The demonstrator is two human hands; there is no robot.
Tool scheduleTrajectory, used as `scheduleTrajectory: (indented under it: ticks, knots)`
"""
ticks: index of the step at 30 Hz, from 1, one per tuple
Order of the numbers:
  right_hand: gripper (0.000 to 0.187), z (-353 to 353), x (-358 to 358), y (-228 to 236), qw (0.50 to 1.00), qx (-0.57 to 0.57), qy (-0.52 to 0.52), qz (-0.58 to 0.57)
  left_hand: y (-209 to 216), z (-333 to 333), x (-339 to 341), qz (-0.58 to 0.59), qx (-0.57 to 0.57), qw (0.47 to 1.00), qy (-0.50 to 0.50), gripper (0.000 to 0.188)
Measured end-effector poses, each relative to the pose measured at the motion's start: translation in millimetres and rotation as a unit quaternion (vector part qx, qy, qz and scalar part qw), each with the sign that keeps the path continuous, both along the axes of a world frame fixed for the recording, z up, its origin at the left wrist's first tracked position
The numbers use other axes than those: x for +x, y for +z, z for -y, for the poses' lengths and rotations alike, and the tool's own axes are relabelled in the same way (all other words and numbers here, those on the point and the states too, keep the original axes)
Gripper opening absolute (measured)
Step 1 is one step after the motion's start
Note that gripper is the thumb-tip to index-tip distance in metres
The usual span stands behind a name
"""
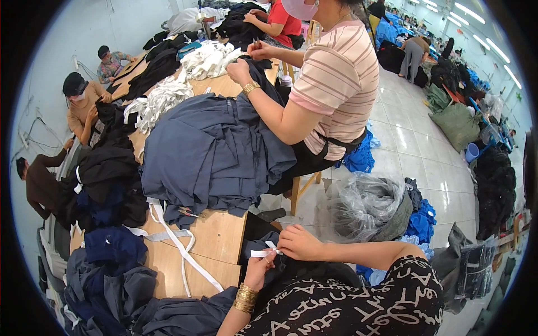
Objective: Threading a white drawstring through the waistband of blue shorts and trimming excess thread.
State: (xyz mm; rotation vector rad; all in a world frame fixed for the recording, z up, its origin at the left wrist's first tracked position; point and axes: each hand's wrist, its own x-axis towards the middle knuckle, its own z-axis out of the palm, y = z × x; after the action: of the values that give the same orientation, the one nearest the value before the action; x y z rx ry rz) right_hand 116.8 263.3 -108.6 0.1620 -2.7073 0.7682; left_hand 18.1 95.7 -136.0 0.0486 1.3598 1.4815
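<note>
My left hand, with gold bangles at the wrist, is closed with its fingertips pinching a short white fabric strip. My right hand is closed too, its fingers on the strip's other end beside the left fingertips. Dark grey fabric lies under and behind the strip, over my lap at the table edge. Whether the strip is joined to that fabric I cannot tell. Left of my hands, a long white band trails over the wooden table.
A big pile of grey garments covers the table ahead, with small scissors at its near edge. More grey garments lie at left. A co-worker in a striped shirt sits close ahead. A plastic-lined sack stands on the floor.
</note>
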Motion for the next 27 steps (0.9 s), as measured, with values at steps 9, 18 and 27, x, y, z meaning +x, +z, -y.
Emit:
scheduleTrajectory:
  ticks: [9,18,27]
  knots:
    - [0.019,4.7,-6.9,5.8,0.991,0.098,0.030,0.088,-5.2,-2.1,3.1,-0.059,0.016,0.998,-0.024,0.017]
    - [0.016,-22.2,-6.7,27.7,0.977,0.034,0.120,0.170,27.8,15.1,-12.8,-0.520,-0.071,0.843,-0.118,0.029]
    - [0.013,0.8,-23.8,44.7,0.998,-0.038,0.029,0.047,35.9,-2.4,-11.0,-0.704,0.005,0.706,-0.076,0.035]
